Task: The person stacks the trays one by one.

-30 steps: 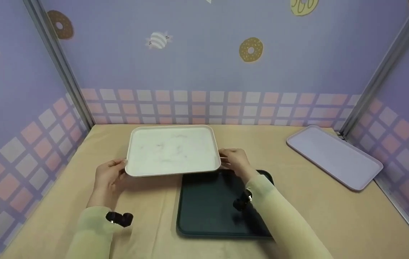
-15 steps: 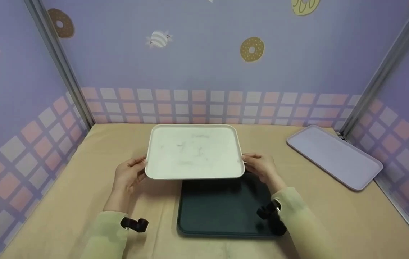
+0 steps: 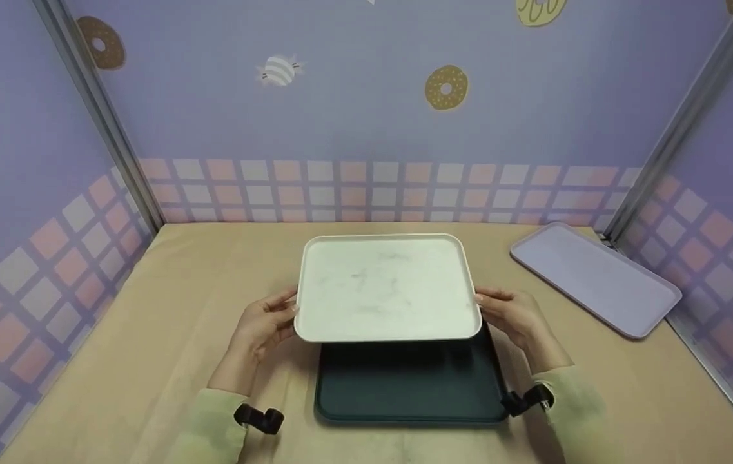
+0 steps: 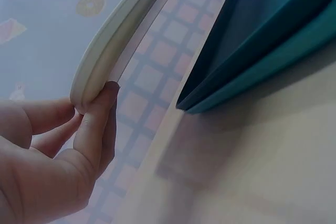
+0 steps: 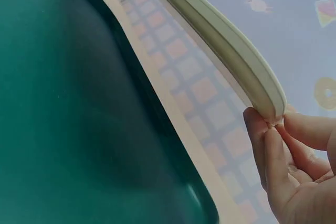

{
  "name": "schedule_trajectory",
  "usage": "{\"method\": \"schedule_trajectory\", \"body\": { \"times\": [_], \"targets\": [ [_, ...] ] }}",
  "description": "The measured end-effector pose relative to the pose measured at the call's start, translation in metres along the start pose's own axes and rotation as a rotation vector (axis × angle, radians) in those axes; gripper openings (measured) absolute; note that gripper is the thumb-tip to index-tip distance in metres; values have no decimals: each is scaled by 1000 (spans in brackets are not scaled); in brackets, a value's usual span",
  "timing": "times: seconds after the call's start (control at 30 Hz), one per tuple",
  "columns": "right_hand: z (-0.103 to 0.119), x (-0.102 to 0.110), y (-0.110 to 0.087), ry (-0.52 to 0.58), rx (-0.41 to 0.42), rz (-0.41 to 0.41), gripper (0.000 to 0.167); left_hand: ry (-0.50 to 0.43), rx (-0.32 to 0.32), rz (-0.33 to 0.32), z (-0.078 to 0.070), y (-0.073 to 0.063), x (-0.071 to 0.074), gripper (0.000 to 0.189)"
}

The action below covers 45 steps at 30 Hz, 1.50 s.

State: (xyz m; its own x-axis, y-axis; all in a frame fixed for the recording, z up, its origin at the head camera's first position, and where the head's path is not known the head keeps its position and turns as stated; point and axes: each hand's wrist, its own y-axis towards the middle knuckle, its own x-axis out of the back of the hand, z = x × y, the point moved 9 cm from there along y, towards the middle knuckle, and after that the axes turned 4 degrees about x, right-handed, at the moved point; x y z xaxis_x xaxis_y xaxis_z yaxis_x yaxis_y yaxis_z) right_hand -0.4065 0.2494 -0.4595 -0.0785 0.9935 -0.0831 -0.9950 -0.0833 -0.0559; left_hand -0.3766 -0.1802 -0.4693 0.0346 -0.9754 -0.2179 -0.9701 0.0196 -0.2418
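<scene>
A white tray (image 3: 385,290) with faint grey smudges is held up level between both hands. My left hand (image 3: 266,325) pinches its left edge, thumb above and fingers below; the left wrist view shows this grip on the cream rim (image 4: 100,66). At the opposite edge my right hand (image 3: 514,316) pinches it the same way, seen also in the right wrist view. Underneath, apart from it, a dark green tray (image 3: 411,393) lies on the table, its far part hidden by the white one. In the left wrist view the green tray (image 4: 262,30) shows two stacked rims.
A lilac tray (image 3: 598,280) lies slanted at the right back of the cloth-covered table (image 3: 166,309). Patterned purple panels (image 3: 353,116) close off the back and both sides, with metal posts (image 3: 98,122) at the corners.
Both hands have carried the white tray to the right and, lately, slightly nearer, bringing it over the green tray. The green and lilac trays have stayed in place.
</scene>
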Motion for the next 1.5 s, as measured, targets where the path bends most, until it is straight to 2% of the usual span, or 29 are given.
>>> {"method": "schedule_trajectory", "body": {
  "times": [0.17,0.37,0.57,0.77,0.93,1.17,1.37,1.5],
  "targets": [
    [-4,13,-13,-34,-12,37,56,-6,10,55,5,-6,-13,54],
    [-6,22,-25,-57,-33,93,40,10,18,93,6,-13,-20,56],
    [-5,29,-31,-162,-45,132,28,71,22,44,8,-17,-19,53],
    [-5,32,-34,-214,-66,148,23,156,13,-31,10,-20,-19,40],
    [-4,33,-35,-266,-74,142,20,177,-6,-44,9,-21,-20,27],
    [-10,29,-38,-301,-100,221,13,362,-8,-47,7,-24,-21,25],
    [-11,29,-41,-358,-120,248,18,521,-29,-13,5,-28,-26,19],
    [-13,28,-42,-388,-135,257,22,605,-20,-1,7,-28,-27,14]
  ]
}}
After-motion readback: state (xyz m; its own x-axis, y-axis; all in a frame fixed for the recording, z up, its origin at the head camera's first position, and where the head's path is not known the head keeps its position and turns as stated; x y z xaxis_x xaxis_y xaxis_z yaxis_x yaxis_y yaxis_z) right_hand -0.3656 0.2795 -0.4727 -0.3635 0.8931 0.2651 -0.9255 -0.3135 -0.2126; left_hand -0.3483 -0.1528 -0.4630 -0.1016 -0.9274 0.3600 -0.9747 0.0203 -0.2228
